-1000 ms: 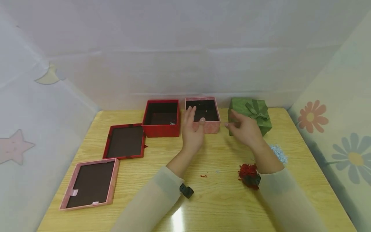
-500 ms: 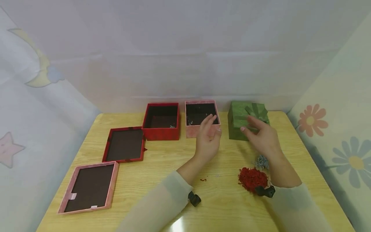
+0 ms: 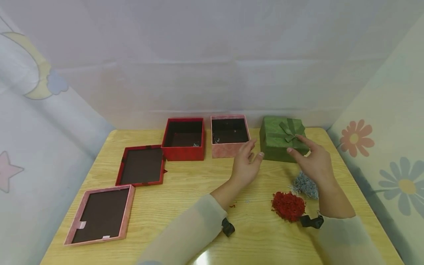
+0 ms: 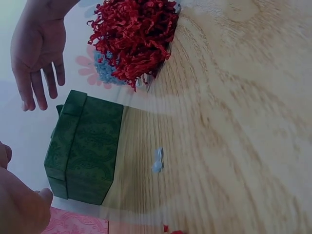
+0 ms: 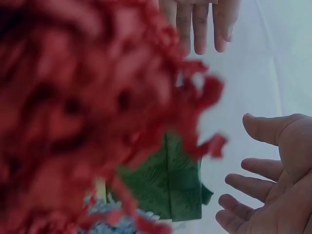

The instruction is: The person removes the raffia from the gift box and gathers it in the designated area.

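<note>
A green gift box (image 3: 278, 143) with its lid on and a ribbon bow (image 3: 291, 131) stands at the back right. In front of its left side my left hand (image 3: 246, 165) is held up, fingers loosely extended and holding nothing. At the right front my right hand (image 3: 316, 163) is raised, its index fingertip overlapping the lid near the bow in the head view; nothing is held. The left wrist view shows the green box (image 4: 90, 146) apart from both hands. Red shredded paper (image 3: 289, 207) and blue shredded paper (image 3: 305, 184) lie in front of the box.
A pink box (image 3: 228, 149) and a red box (image 3: 183, 152) stand uncovered at the back, with a few shreds inside. The red lid (image 3: 141, 165) and pink lid (image 3: 102, 215) lie upturned at the left. Fabric walls border the table.
Both my hands have moved right, from the pink box and the green box's left edge to either side of the green box's front. The shredded paper has come into fuller view.
</note>
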{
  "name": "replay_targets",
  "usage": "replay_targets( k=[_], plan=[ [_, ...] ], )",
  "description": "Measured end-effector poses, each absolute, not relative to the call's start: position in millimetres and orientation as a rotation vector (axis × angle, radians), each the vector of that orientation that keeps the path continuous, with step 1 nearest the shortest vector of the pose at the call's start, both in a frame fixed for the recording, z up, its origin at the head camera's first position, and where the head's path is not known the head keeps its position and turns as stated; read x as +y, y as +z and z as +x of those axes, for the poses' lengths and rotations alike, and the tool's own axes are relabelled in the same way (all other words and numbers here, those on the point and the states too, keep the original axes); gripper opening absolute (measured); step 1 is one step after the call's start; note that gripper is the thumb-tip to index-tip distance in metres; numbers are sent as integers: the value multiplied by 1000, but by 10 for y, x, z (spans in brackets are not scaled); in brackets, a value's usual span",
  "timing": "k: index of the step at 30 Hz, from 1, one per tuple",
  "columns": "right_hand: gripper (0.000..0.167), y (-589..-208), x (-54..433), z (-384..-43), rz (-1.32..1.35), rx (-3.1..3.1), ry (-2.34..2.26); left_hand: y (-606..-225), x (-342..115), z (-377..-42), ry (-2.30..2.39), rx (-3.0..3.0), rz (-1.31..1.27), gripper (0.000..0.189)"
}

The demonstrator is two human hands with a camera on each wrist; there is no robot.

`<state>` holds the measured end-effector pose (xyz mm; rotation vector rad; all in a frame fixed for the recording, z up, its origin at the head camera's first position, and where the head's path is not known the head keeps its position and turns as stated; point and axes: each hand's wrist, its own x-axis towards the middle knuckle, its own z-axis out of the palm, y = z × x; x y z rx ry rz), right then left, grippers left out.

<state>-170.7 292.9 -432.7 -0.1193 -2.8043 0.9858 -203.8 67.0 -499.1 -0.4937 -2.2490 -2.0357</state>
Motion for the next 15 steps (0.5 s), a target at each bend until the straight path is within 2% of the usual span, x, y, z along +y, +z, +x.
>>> replay_targets(
  k=[15],
  plan=[
    [103,-4572,3183,-1806,-240,-2947,1059,-5133,790,-2138,-1925,-2507,-505,62]
  ],
)
